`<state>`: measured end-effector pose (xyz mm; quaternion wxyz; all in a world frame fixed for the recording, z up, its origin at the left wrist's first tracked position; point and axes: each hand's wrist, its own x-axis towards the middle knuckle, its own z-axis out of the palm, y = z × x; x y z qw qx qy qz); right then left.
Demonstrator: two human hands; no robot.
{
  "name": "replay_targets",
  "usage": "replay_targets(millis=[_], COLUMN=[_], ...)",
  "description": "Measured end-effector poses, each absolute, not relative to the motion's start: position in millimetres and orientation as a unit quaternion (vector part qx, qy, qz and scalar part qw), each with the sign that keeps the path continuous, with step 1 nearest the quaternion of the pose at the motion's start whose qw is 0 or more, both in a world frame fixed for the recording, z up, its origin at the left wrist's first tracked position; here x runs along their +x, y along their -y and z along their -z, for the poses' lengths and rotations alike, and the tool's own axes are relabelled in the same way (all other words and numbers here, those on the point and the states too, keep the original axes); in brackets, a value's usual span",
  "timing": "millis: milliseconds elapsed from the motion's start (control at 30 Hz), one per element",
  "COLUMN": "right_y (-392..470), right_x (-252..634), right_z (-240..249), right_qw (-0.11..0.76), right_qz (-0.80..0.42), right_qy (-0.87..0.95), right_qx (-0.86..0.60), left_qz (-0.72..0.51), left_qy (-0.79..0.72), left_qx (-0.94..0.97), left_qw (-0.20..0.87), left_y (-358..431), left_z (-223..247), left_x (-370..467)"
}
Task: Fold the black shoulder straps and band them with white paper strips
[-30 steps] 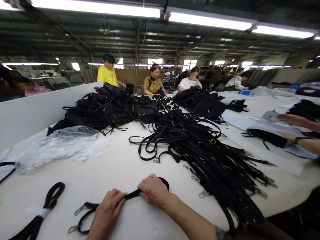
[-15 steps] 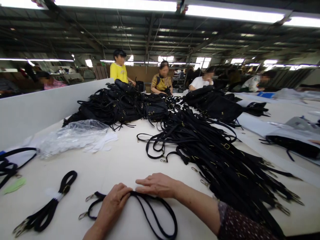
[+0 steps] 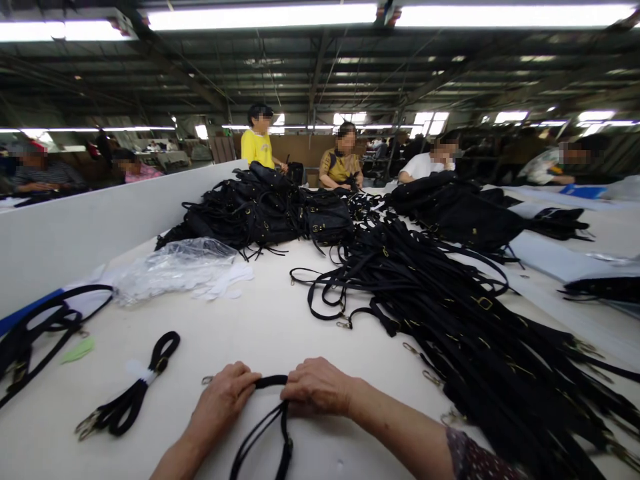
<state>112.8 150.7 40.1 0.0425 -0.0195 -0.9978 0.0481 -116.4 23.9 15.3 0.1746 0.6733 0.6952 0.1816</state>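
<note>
A black strap (image 3: 271,381) runs between my two hands near the front of the table, its loops hanging down toward me with a buckle on one of them. My left hand (image 3: 226,400) is closed on the strap's left part; a metal clip (image 3: 207,380) pokes out beyond its fingers. My right hand (image 3: 320,388) pinches the strap a short way to the right, fingertips pressed together. To the left lies a folded black strap bundle (image 3: 137,390), wrapped at its middle with a white band (image 3: 145,373), metal clips at its lower end.
A large heap of black straps (image 3: 450,313) spreads over the right side. Black bags (image 3: 240,210) are piled at the back, beside a low white partition (image 3: 100,220). Clear plastic (image 3: 175,267) and white slips lie left of centre. Loose straps (image 3: 35,333) lie far left. Several people sit or stand beyond.
My right hand has gone from spread fingers over the strap to gripping it, and the loop has swung leftward below the hands. The whole view has shifted right in the picture.
</note>
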Motion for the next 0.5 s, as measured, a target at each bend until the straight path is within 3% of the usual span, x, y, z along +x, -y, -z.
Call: replay_targets(millis=[233,500], right_y=[-124,-116], right_x=[94,90], right_z=[-47,-45], right_qw=[-0.004,0.000], right_qz=[-0.080,-0.091], right_qy=[0.979,0.971], right_qx=[-0.187,-0.222], left_qz=[-0.125,-0.060], left_qy=[-0.699,-0.694], left_qx=[0.670,0.691], left_qw=[0.216,0.196], left_y=[-18,9], left_z=[-39,-60], left_x=[-129,-112])
